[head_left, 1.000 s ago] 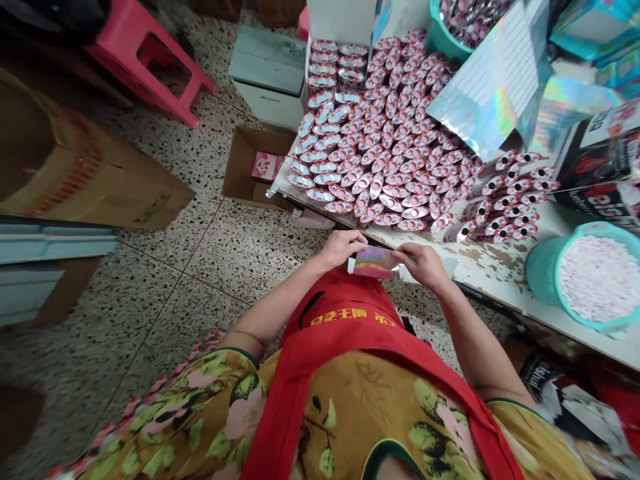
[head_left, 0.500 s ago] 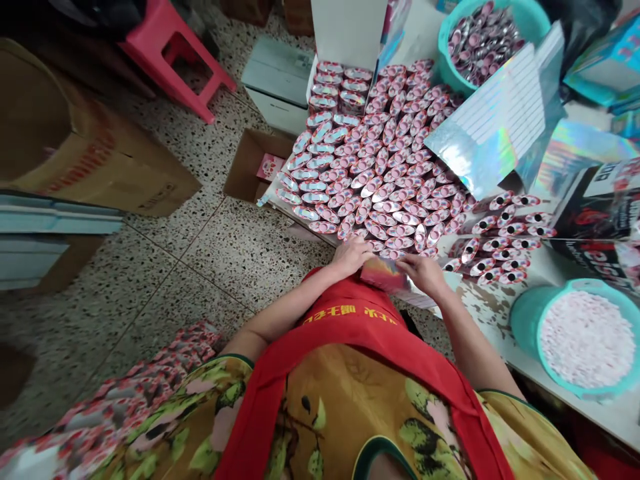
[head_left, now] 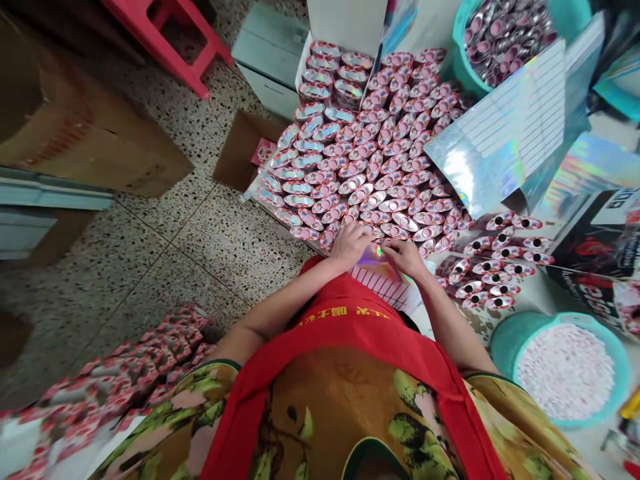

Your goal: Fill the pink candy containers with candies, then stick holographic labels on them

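Observation:
A shiny rainbow-foil sticker sheet with rows of pale strips lies in front of my red apron, its far end curled up between my hands. My right hand pinches that curled end. My left hand is bent at the sheet's left side, its fingertips by the nearest containers; whatever it grips is hidden. Beyond both hands, oval red-and-white containers stand upright in tight rows. Many have pink tops; those at the left carry shiny silver-blue ovals.
More foil sheets lie over the containers. Black-spotted ovals stand right. Teal basins hold pink-and-silver pieces and small white pieces. Cartons, a pink stool and stacked red-white packs are at left.
The sticker sheet has turned or tilted, so its strips now show and its far end curls up. My right hand has shifted slightly toward the left one. The view has shifted a little.

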A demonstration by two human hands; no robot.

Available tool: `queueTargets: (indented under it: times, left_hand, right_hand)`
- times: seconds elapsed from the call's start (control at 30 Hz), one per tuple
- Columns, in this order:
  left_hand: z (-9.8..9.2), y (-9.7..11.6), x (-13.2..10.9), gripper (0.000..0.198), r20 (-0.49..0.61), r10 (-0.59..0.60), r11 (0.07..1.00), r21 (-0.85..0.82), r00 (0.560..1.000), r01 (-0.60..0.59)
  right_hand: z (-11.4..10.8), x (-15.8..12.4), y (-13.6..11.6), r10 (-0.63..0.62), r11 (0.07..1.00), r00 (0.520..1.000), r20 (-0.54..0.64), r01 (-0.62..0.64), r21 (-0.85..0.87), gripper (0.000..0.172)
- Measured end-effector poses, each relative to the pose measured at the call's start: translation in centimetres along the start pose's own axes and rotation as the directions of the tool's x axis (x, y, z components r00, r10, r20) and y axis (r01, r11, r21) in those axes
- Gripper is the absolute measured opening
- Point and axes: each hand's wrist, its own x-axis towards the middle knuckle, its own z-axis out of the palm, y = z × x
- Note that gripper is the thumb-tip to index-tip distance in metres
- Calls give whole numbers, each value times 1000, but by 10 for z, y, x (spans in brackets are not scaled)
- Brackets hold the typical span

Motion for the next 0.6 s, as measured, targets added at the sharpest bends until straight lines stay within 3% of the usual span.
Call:
queueTargets:
  times: [0.07, 0.2, 0.6]
  left_hand:
    - [5, 6, 1, 29, 79, 67, 998, -6, 995, -66]
    - [11, 8, -4, 37, 159, 92, 995, -57, 983, -84]
    - [12, -2, -32, 28, 129, 108, 947, -315, 986, -63]
  right_hand:
    - [1, 2, 2, -7, 1000, 1000, 1, 7, 22, 32]
    - [2, 2, 3, 7, 1000, 1000, -3, -7, 30, 32]
    - [2, 4, 5, 38, 999, 999, 11, -38, -26, 29]
